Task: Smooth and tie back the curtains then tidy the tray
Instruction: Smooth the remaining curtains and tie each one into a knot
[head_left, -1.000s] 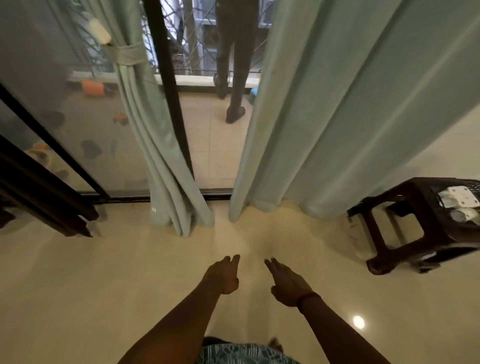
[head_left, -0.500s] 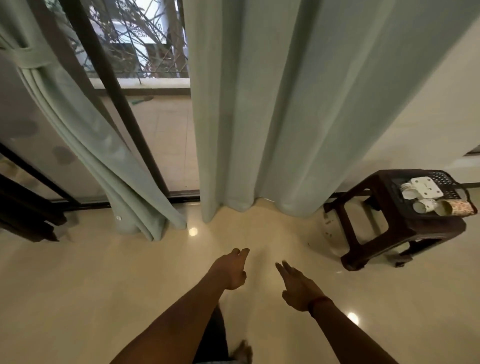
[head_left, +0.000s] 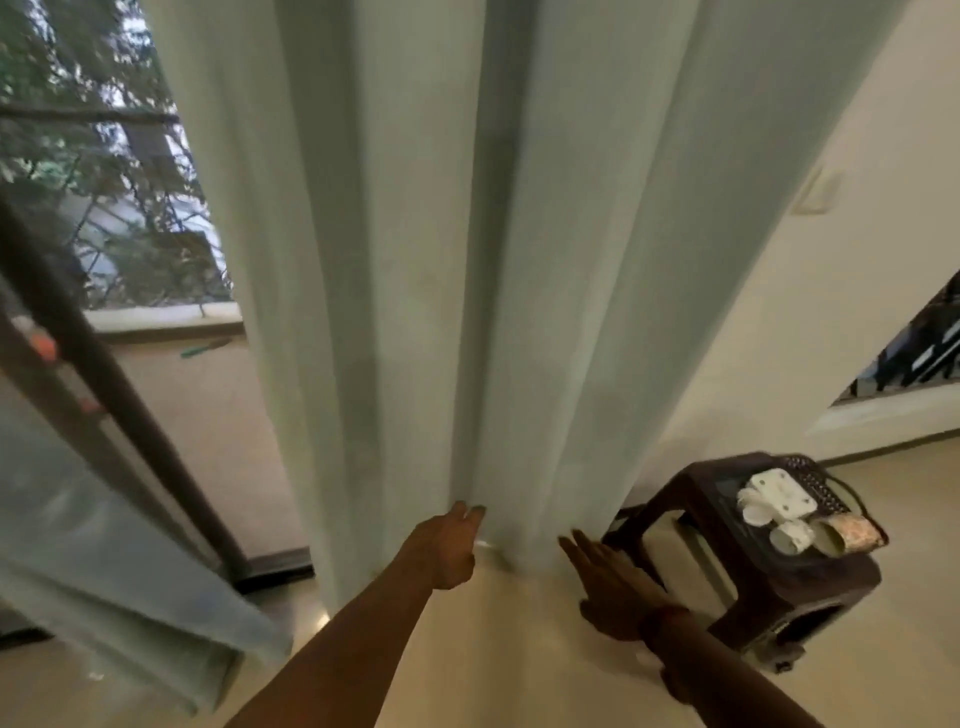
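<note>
2 bare forearms reach forward from the bottom edge. The left hand (head_left: 448, 550) has its fingers together, tips laid against a fold low on the pale green curtain (head_left: 467, 270). Its thumb is hidden, so I cannot tell whether it pinches the cloth. The right hand (head_left: 610, 584) is flat, fingers straight and close together, pointing at the curtain's hem; contact with the cloth cannot be made out. Just beside that hand stands a dark brown stool (head_left: 727, 566). On the stool sits a dark tray (head_left: 818, 483) with a perforated rim, carrying white cups (head_left: 792, 536), a white square piece (head_left: 779, 491) and 1 patterned cup (head_left: 847, 532) on its side. The curtain hangs in long loose folds down to the floor (head_left: 519, 649). At lower left a second curtain (head_left: 104, 551) is blurred. Behind it a dark door frame (head_left: 93, 374) slants past glass, with a balcony ledge (head_left: 166, 317) and trees (head_left: 78, 171) beyond.
</note>
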